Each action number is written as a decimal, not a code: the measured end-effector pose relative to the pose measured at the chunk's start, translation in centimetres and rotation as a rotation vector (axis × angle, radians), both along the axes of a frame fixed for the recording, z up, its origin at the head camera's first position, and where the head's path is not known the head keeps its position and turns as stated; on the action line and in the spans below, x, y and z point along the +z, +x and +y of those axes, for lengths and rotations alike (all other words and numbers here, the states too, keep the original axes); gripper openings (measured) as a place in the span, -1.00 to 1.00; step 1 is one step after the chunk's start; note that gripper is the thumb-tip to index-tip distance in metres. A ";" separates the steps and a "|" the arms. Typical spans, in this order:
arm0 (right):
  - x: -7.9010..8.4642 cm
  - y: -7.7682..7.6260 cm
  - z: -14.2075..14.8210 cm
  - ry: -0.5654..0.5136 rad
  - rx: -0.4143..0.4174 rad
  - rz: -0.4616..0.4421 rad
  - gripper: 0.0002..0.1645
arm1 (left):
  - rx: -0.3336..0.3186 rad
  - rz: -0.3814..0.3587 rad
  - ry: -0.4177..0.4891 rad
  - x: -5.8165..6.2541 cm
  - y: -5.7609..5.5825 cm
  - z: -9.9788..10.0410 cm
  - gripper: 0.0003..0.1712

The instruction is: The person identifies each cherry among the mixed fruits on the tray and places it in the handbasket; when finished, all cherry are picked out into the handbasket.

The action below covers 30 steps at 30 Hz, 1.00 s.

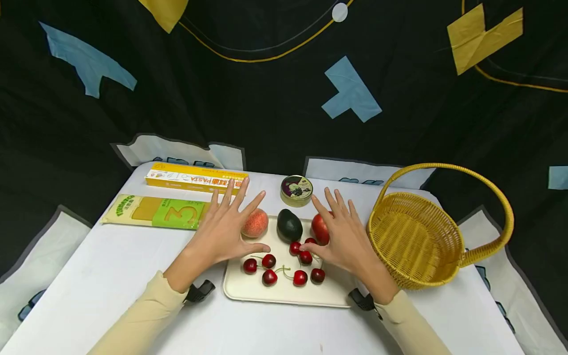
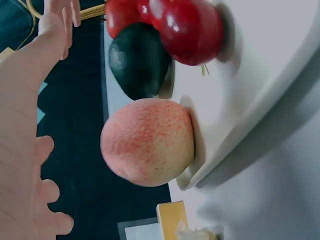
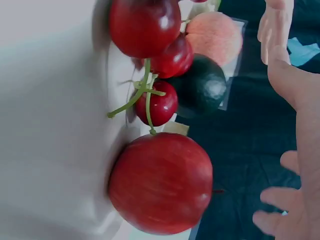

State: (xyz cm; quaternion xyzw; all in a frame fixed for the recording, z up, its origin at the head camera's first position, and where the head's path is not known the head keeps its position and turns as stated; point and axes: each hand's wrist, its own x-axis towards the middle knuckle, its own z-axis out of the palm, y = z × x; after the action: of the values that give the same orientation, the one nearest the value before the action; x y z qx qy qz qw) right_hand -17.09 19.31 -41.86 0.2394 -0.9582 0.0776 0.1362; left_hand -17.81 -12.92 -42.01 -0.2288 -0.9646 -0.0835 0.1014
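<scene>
**Left hand [image 1: 224,234] and right hand [image 1: 343,239] spread above a tray [image 1: 288,297] of fruit**

At the far left of the white tabletop [image 1: 102,276] lies a green-labelled pasta packet [image 1: 153,212], with a yellow pasta box [image 1: 191,178] behind it. The left hand's grip is loose and holds nothing; its fingers fan out beside the peach [image 1: 256,223]. Cherries [image 1: 269,277] are scattered across the middle of the tray, the dark avocado [image 1: 289,226] behind them and a round tin [image 1: 296,191] beyond. The right hand's grip, also spread and bare, is near the red apple [image 1: 318,228]. Rightmost stands a handled wicker basket [image 1: 412,231].
</scene>
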 end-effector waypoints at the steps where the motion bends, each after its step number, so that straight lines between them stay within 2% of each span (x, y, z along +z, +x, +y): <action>1: 0.1 0.2 0.2 -0.023 0.018 0.009 0.38 | -0.009 0.010 0.011 0.1 0.3 -0.3 0.42; 4: 0.2 1.1 1.0 -0.093 0.083 0.041 0.24 | -0.043 0.049 0.052 0.3 1.2 -1.1 0.36; 9: -0.2 2.7 2.3 -0.151 0.210 0.073 -0.02 | -0.090 0.109 0.128 -0.1 2.9 -2.5 0.25; 12: -0.8 3.7 2.8 -0.164 0.281 0.055 -0.16 | -0.108 0.098 0.172 -0.3 3.8 -3.3 0.18; 16: -1.7 4.7 3.1 -0.162 0.342 0.005 -0.29 | -0.110 0.026 0.203 -0.8 4.9 -4.2 0.06; 22: -2.9 5.7 3.2 -0.124 0.307 -0.091 -0.39 | -0.107 -0.094 0.177 -2.6 5.8 -5.1 -0.07; 30: -3.8 6.4 3.2 -0.122 0.267 -0.203 -0.50 | -0.154 -0.169 0.145 -4.1 5.6 -5.8 -0.13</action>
State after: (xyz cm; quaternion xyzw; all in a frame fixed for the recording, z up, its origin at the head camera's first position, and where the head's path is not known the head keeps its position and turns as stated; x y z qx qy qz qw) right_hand -10.71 22.47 -45.70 0.3466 -0.9203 0.1766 0.0415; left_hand -12.19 -18.76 -46.14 -0.2862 -0.9407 -0.1795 0.0292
